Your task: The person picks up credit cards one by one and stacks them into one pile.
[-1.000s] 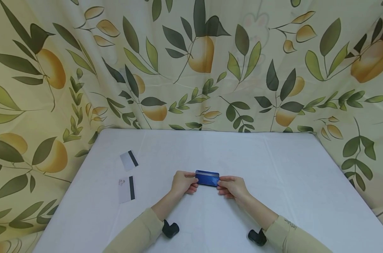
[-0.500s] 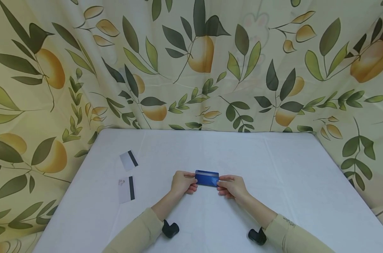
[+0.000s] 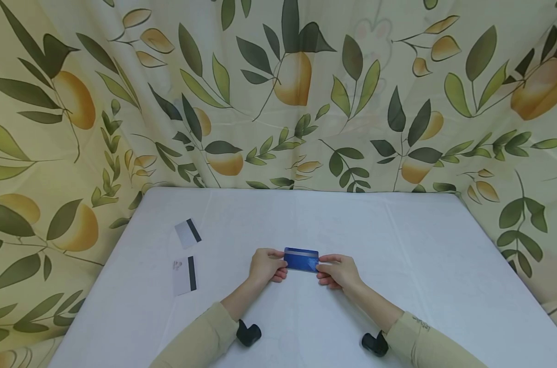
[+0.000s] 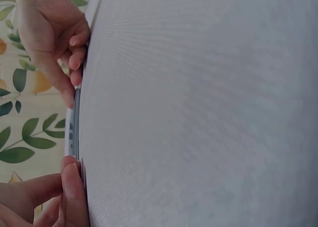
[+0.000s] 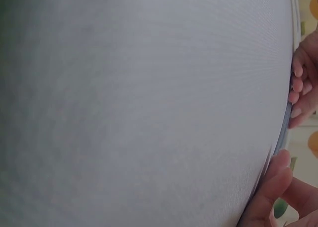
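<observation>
A blue card [image 3: 301, 260] with a pale stripe along its upper part is held level between both hands at the middle of the table. My left hand [image 3: 266, 265] pinches its left end between thumb and fingers. The right end is pinched by my right hand [image 3: 339, 271] in the same way. Seen from the left wrist, the card [image 4: 75, 125] is edge-on, a thin dark strip close over the white cloth. In the right wrist view the card [image 5: 283, 133] also shows as a narrow strip between the fingertips of the two hands.
Two pale cards with black stripes lie to the left: one card [image 3: 186, 233] farther back, another card [image 3: 183, 276] nearer. A white cloth covers the table [image 3: 421, 245]. Behind hangs a curtain [image 3: 278, 128] printed with leaves and fruit. Black wrist cameras sit by both sleeves.
</observation>
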Motion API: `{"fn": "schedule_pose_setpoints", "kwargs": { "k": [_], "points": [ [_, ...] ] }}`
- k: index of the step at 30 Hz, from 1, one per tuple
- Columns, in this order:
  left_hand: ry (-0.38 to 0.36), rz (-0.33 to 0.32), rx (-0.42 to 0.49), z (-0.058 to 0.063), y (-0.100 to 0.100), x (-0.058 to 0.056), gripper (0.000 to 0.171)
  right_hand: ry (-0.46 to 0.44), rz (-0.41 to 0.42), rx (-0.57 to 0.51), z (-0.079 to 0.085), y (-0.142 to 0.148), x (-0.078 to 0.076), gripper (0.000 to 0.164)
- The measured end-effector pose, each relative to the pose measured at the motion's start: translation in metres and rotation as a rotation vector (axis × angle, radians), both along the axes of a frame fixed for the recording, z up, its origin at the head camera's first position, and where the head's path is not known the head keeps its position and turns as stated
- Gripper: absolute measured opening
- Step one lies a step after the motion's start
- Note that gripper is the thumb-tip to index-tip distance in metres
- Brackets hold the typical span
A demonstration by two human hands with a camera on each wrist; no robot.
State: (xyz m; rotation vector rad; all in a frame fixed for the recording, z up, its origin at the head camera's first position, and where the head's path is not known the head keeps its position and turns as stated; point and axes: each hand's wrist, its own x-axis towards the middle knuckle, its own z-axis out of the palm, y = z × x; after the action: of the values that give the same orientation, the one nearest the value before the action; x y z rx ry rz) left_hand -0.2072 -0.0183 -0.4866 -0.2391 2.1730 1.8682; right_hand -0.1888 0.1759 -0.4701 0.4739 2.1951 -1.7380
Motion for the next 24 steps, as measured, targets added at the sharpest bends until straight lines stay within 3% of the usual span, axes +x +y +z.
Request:
{"fn": "schedule_pose_setpoints", "kwargs": {
  "k": [7, 13, 19, 24],
  "points": [
    [-0.003, -0.002, 0.008, -0.001, -0.002, -0.001, 0.021, 0.009, 0.010, 0.003, 0.002, 0.000, 0.002, 0.031],
    [-0.083, -0.031, 0.043, 0.000, -0.010, -0.004, 0.027, -0.001, -0.027, -0.010, 0.006, 0.001, 0.000, 0.027],
    [-0.139, -0.059, 0.036, 0.008, -0.031, -0.004, 0.028, 0.003, -0.040, -0.013, 0.019, 0.000, -0.003, 0.030],
    [-0.149, -0.022, 0.074, 0.017, -0.057, -0.002, 0.030, -0.016, 0.007, -0.100, 0.029, -0.006, -0.006, 0.038]
  ]
}}
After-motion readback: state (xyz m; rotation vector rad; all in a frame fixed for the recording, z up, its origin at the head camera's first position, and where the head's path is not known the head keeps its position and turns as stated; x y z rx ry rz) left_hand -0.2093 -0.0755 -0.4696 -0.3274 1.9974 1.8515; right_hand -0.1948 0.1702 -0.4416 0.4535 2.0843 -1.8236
